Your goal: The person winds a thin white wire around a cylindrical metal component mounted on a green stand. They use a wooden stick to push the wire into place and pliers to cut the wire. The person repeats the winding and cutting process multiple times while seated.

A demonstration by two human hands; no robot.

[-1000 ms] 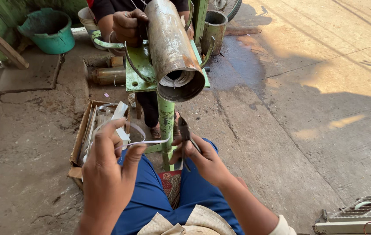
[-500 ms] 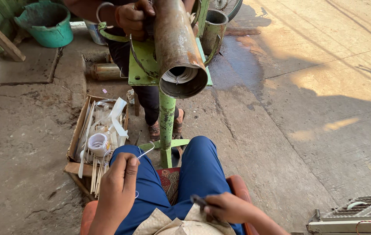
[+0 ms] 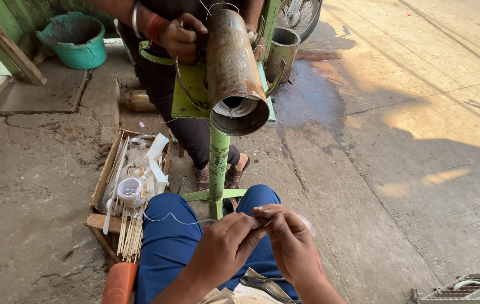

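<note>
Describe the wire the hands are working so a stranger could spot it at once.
Start at the green stand carrying the rusty pipe. Below it, left hand and right hand pinch a thin pale wire, which loops toward the wooden tray.

Two own hands low in the frame: left hand (image 3: pixel 223 245) and right hand (image 3: pixel 290 247), fingertips meeting over a thin white thread (image 3: pixel 166 217). Two more hands at the top, a second person's, one (image 3: pixel 181 36) gripping at the single rusty metal pipe (image 3: pixel 234 70). One green stand post (image 3: pixel 217 169) at centre. One teal bucket (image 3: pixel 76 39) upper left. One wooden tray (image 3: pixel 107 169) of sticks at left. One pair of pliers (image 3: pixel 265 284) at bottom.
</note>
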